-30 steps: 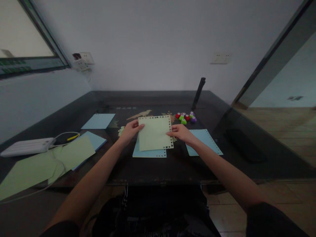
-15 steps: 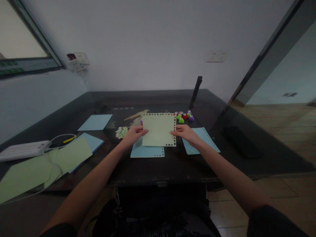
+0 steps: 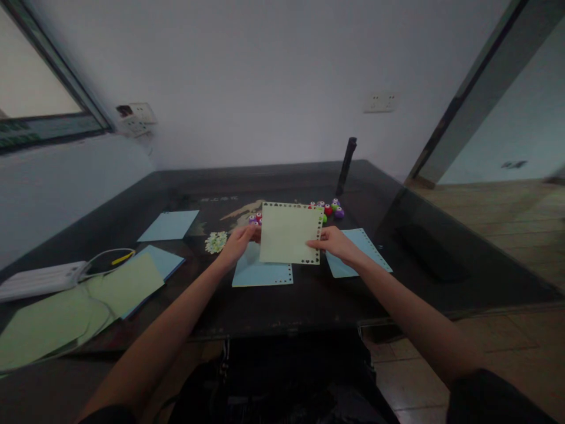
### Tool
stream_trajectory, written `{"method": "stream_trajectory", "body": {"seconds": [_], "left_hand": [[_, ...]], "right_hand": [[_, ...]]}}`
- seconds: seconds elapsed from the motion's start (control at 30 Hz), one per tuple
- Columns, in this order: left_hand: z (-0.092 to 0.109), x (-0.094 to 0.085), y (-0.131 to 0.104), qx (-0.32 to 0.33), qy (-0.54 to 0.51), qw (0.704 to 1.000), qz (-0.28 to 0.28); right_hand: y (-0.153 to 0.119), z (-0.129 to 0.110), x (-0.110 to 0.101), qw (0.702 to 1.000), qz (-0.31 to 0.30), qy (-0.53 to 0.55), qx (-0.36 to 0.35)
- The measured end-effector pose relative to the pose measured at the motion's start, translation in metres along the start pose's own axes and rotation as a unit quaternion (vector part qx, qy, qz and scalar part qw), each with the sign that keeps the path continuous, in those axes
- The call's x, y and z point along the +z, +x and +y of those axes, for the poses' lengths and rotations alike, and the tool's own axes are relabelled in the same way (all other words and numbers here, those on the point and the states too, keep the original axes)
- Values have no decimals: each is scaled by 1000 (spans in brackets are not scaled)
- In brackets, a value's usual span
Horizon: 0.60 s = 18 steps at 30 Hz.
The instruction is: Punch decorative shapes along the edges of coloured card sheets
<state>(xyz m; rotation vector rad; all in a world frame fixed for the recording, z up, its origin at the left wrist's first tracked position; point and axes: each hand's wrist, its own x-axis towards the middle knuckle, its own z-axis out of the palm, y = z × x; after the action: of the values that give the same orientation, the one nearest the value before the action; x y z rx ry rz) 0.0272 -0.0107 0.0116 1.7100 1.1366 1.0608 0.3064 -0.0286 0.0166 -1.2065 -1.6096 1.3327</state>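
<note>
A pale yellow-green sheet of paper (image 3: 289, 234) is held up above the table, with small punched shapes along its top, right and part of its bottom edge. My right hand (image 3: 335, 242) pinches its right edge, thumb in front. My left hand (image 3: 238, 244) is at the sheet's left edge, fingers loosely apart; its thumb is off the paper's face, and its fingertips are partly hidden. Below the sheet lies a light blue paper (image 3: 260, 274), also punched at its lower right corner. Another punched blue paper (image 3: 353, 250) is under my right forearm and hand.
Small colourful craft punches (image 3: 329, 209) cluster behind the sheet, with several more (image 3: 255, 219) at its left. Tiny paper cut-outs (image 3: 216, 242) form a pile. Blue paper (image 3: 170, 225), green sheets (image 3: 128, 282), a white power strip (image 3: 42, 280) with cable, and an upright black stick (image 3: 346, 166) are around.
The green sheet has shifted slightly right and tilted. My left thumb has come off its front, while my right hand keeps its pinch. The camera view has moved a little.
</note>
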Motion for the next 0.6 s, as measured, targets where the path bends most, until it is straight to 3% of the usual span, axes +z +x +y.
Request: {"method": "stream_trajectory", "body": {"seconds": [0.1,0.2,0.27,0.43,0.6], "left_hand": [[3,-2,9,20,4,1000,8],[2,-4,27,59,123,990,21],[-1,-5,42,102,242,965,23],[-3,1,73,115,436,889,-74],[1,14,81,87,490,857,-137]], "right_hand": [[-2,2,-7,999,37,4,-4],[-4,6,-16,995,98,8,-8],[-4,9,-22,991,133,16,-11],[-2,19,-33,983,176,58,6],[-1,21,-35,983,165,75,-11]]}}
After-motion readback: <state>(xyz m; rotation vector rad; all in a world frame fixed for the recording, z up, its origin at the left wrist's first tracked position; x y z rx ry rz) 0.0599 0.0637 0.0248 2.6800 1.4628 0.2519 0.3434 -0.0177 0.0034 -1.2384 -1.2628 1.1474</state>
